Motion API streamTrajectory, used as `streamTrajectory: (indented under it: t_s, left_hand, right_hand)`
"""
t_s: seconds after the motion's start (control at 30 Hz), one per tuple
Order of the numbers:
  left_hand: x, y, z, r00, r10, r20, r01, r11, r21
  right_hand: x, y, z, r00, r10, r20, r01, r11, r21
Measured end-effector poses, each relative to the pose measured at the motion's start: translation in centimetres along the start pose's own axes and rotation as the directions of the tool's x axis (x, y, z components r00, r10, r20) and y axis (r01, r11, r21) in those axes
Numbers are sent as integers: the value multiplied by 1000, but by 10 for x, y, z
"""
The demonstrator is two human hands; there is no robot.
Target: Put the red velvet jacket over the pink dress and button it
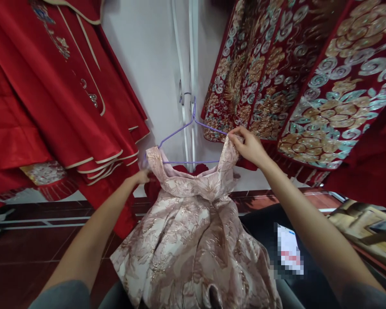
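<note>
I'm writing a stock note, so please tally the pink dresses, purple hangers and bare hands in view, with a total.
Pink dress: 1
Purple hanger: 1
Bare hands: 2 (left hand, right hand)
Total: 4

Count: 2 hands, 1 left hand (144, 176) and 1 right hand (248, 147); 2 grey sleeves (64, 295). 1 pink dress (186, 223), 2 shoulder straps (155, 164). 1 purple hanger (177, 130). Red garments (83, 107) on the left: at least 2, overlap hides the exact number. Embroidered panels (328, 116) on the right: at least 2, frame cuts them off. 1 pixelated white item (288, 249), type unreadable.
</note>
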State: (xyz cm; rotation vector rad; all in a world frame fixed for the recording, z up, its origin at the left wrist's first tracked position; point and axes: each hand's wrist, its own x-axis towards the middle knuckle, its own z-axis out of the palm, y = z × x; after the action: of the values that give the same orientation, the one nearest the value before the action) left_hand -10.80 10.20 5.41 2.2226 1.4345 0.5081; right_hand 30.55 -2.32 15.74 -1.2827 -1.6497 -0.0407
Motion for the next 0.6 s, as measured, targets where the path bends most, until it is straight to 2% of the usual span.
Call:
streamTrajectory:
  t_s: [0.13,0.2,0.3,0.4,0.5,0.6]
  left_hand:
    - [27,18,-51,992,35,-122,-45,996,-82]
    - [41,37,-78,952,63,-301,-135,965,-226]
    - [54,77,-105,891,160,-424,-270,939,-212]
    - [56,119,-118,792,263,-550,-401,904,-145]
    - [52,154,-130,676,295,-675,-465,882,-81]
    - [47,175,-143,572,302,-762,-485,874,-18]
  right_hand:
    - [-1,4,4,1000,-14,-8,14,1000,-11]
    - [-1,6,7,1000,-23,-12,23,1000,-4]
    - [3,8,3,1000,-13,22,12,999,43]
    - [9,14,-9,979,79,190,-116,974,193]
    - [12,28,-15,885,200,420,-365,858,361]
    - [11,44,-3,804,277,527,-514,769,379]
